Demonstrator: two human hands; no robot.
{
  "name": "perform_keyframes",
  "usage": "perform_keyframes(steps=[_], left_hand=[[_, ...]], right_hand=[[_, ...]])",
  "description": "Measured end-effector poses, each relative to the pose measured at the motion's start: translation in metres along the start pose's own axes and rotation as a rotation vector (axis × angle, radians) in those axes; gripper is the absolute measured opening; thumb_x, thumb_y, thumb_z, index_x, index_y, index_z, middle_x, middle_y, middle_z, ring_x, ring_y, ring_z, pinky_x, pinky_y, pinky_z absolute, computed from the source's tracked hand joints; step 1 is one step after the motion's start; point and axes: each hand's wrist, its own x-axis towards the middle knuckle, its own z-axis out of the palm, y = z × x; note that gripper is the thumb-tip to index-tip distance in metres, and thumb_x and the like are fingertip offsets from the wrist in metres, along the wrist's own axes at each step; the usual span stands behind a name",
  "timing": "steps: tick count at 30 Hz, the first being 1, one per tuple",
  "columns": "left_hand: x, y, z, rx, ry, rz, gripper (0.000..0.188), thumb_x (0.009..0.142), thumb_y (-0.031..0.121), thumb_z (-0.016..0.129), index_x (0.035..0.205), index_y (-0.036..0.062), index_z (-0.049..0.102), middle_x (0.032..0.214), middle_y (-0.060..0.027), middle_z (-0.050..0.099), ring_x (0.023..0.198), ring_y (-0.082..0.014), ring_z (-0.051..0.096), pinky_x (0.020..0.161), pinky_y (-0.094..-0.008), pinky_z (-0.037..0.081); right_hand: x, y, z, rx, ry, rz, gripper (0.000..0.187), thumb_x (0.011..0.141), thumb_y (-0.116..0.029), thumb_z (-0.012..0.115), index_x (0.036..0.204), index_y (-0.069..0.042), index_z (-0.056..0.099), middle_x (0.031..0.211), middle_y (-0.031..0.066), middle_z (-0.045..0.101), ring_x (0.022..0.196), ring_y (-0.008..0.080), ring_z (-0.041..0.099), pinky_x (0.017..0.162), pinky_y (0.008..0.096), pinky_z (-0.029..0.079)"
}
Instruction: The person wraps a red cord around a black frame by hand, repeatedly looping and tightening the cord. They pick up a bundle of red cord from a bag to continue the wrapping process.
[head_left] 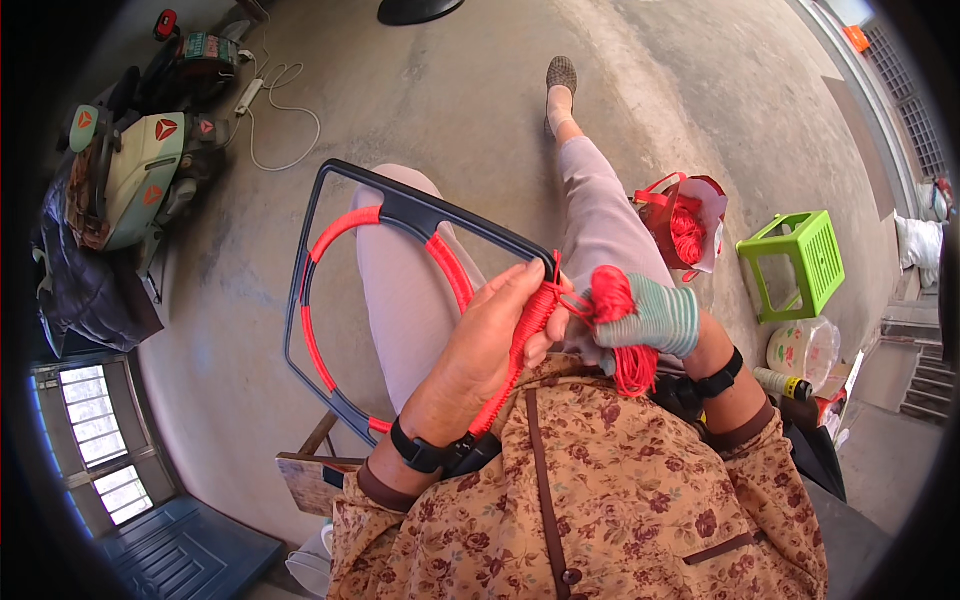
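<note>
At the left, one black frame (405, 207) stands tilted over the person's lap, with one ring inside it, four red-wrapped stretches showing on that ring. The frame's near right corner sits in the bare left hand (490, 325), which grasps it: the thumb lies along the corner, just beside the tight red cord wrapping (537, 310), and the other fingers curl round the wrapped side, partly hidden. One short stretch of cord spans the gap to the right hand (660, 322), in one striped glove, whose fingers are closed round one red cord bundle (613, 292); its loops bulge out above and below the grip. Two black wristbands show, one per arm. Farther right stand one red bag (660, 222) holding more red cord, then one green stool (795, 265).
</note>
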Motion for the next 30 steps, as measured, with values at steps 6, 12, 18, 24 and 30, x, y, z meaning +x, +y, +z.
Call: perform_keyframes(steps=[6, 12, 18, 24, 30], left_hand=[[0.0, 0.0, 0.001, -0.004, 0.015, -0.024, 0.039, 0.102, 0.036, 0.034, 0.103, 0.0039, 0.056, 0.067, -0.0054, 0.057, 0.045, -0.0085, 0.042, 0.042, -0.0223, 0.034], [-0.001, -0.002, -0.001, 0.022, 0.029, -0.007, 0.023, 0.096, 0.024, 0.042, 0.105, 0.006, 0.054, 0.069, -0.0071, 0.056, 0.047, -0.0092, 0.042, 0.043, -0.0208, 0.033], [0.0, -0.002, -0.001, -0.008, 0.036, -0.01, 0.011, 0.095, 0.014, 0.051, 0.099, 0.005, 0.056, 0.067, -0.0063, 0.058, 0.043, -0.0076, 0.043, 0.04, -0.0203, 0.035], [-0.003, -0.001, 0.004, 0.027, 0.027, 0.011, 0.011, 0.094, 0.014, 0.056, 0.101, 0.005, 0.056, 0.069, -0.0048, 0.058, 0.044, -0.0052, 0.043, 0.04, -0.0181, 0.034], [-0.003, -0.004, 0.002, 0.073, 0.007, 0.031, 0.012, 0.093, 0.012, 0.059, 0.102, 0.0047, 0.054, 0.071, -0.0037, 0.059, 0.045, -0.0028, 0.043, 0.04, -0.0158, 0.034]], right_hand=[[-0.005, 0.007, -0.011, 0.009, 0.204, -0.322, 0.034, 0.079, -0.03, 0.076, 0.083, -0.004, 0.054, 0.066, 0.0077, 0.058, 0.059, 0.0178, 0.059, 0.059, 0.0327, 0.051], [-0.018, 0.009, -0.005, 0.183, 0.126, -0.564, 0.029, 0.08, -0.023, 0.075, 0.075, -0.007, 0.052, 0.061, 0.0063, 0.052, 0.051, 0.019, 0.055, 0.059, 0.0379, 0.051], [-0.031, 0.011, -0.002, 0.33, 0.186, -0.654, 0.027, 0.079, -0.019, 0.074, 0.075, -0.007, 0.05, 0.061, 0.0056, 0.051, 0.049, 0.0187, 0.054, 0.055, 0.0365, 0.048], [-0.031, 0.004, 0.002, 0.311, 0.218, -0.683, 0.03, 0.079, -0.025, 0.076, 0.076, -0.007, 0.052, 0.062, 0.0068, 0.054, 0.054, 0.018, 0.055, 0.061, 0.0354, 0.05], [-0.022, -0.007, 0.019, 0.406, 0.192, -0.819, 0.029, 0.082, -0.023, 0.072, 0.07, -0.012, 0.048, 0.053, 0.0019, 0.05, 0.042, 0.0146, 0.05, 0.053, 0.0336, 0.047]])
